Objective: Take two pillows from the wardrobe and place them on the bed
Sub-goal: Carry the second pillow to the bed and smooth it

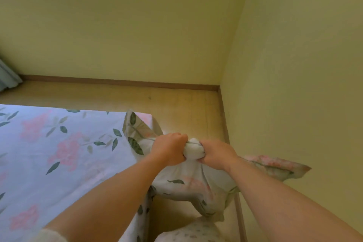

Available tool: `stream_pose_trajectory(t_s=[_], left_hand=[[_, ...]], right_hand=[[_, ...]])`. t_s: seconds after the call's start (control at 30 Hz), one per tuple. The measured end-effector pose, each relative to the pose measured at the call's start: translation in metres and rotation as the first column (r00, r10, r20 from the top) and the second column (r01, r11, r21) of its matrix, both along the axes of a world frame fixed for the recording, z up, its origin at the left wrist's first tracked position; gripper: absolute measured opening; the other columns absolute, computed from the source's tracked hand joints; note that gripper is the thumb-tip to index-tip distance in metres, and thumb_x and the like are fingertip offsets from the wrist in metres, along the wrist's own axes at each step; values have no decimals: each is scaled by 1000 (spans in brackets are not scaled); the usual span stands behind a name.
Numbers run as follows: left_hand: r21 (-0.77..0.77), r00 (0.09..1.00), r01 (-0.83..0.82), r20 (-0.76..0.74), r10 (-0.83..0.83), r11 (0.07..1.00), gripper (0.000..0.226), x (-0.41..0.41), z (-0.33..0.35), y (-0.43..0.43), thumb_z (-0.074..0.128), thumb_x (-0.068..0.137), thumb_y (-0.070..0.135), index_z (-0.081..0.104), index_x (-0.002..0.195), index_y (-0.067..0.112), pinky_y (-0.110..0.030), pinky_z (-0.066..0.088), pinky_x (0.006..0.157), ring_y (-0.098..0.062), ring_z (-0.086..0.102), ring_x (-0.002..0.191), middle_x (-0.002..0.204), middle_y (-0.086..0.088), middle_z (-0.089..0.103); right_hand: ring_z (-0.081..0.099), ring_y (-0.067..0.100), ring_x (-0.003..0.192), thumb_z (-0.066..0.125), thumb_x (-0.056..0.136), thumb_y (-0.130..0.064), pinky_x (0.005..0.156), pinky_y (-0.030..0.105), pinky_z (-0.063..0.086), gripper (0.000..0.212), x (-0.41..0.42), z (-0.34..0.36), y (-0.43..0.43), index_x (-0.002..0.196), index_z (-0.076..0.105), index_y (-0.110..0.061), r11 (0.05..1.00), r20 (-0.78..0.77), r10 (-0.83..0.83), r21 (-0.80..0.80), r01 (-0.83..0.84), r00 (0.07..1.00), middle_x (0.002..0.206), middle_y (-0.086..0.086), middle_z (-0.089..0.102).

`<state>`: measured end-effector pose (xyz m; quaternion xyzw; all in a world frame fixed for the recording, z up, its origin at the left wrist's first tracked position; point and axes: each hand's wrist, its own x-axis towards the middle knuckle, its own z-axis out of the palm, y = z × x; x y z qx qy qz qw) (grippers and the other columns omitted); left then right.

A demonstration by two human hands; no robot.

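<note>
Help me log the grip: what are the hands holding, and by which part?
Both the left hand and the right hand grip the white floral-print fabric pillow by a bunched fold of its cover at its upper edge.

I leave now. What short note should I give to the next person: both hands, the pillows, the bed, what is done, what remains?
Left hand: grips the bunched cover of the floral pillow.
Right hand: grips the same bunch, beside the left.
Pillow: in the air at the edge of the bed, partly over the floor.
Done: one pillow is in hand.
Left: lay it on the bed, then bring the second; none lies on its visible part. A patterned shape at the bottom edge may be it; unclear.
</note>
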<state>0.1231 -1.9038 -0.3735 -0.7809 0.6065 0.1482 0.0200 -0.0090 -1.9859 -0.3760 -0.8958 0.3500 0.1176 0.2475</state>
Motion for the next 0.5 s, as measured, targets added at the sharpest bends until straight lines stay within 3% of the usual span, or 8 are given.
stream_pose_trajectory(t_s=[0.1,0.2,0.3,0.4,0.5], left_hand=[[6,1000,-28,-4,28,1000,31,37,-7,-54,64,79,32,53,104,16,-33,44,69,-25,60,94,106,-4,63],[26,999,-50,-11,50,998,35,73,-14,-119,65,78,32,53,107,16,-32,41,67,-26,61,97,110,-5,62],[47,997,-66,-29,68,997,35,108,-16,-184,66,78,31,53,107,16,-32,40,67,-26,60,98,110,-5,62],[70,992,-115,-48,118,991,34,147,-18,-237,66,78,32,53,105,17,-34,44,70,-27,60,97,109,-5,63],[67,981,-180,-61,185,981,34,191,-17,-280,65,78,33,53,104,16,-34,45,70,-28,61,97,108,-6,64]], right_hand=[[59,24,102,54,86,-29,64,25,34,19,37,4,-52,104,56,-23,999,11,34,2,-34,999,114,2,64],[58,24,104,54,87,-25,51,23,27,17,74,4,-115,103,56,-25,999,15,51,4,-51,999,116,3,64],[58,24,105,54,86,-25,60,25,31,22,112,1,-181,108,56,-21,998,8,64,15,-64,998,116,3,64],[59,23,105,55,86,-24,51,23,28,25,154,0,-241,110,57,-23,994,-2,103,43,-103,995,116,3,64],[60,24,102,55,85,-27,64,26,34,24,204,1,-293,109,56,-26,986,-24,166,5,-166,986,114,2,65]])
